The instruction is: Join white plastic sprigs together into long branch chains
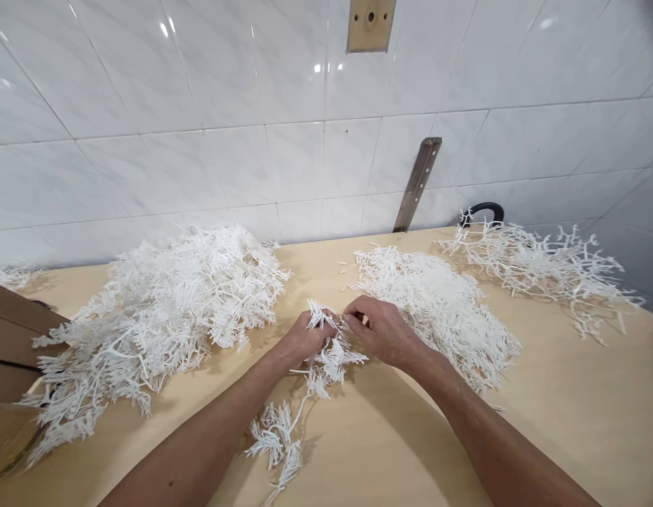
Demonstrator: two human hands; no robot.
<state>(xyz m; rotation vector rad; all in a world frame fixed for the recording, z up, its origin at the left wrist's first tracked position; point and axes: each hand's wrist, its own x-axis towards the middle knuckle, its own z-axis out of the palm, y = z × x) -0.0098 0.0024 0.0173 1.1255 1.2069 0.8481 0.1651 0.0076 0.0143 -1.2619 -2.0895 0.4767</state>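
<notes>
White branched sprig (334, 362): in the head view, it is held in the left hand (311, 334), fingers closed around it, with its lower branches trailed over the counter (411, 451). Fingertips of the right hand (379, 325) are pressed together at its upper edge; whether a strand is pinched cannot be told. It is flanked by a sprig heap (183, 303) at left and loose clippings (432, 299) at right; stripped stems (532, 262) are placed beyond.

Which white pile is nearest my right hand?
The dense pile immediately right of your right hand; the tangled pile is farther right, the large pile left of your left hand.
</notes>
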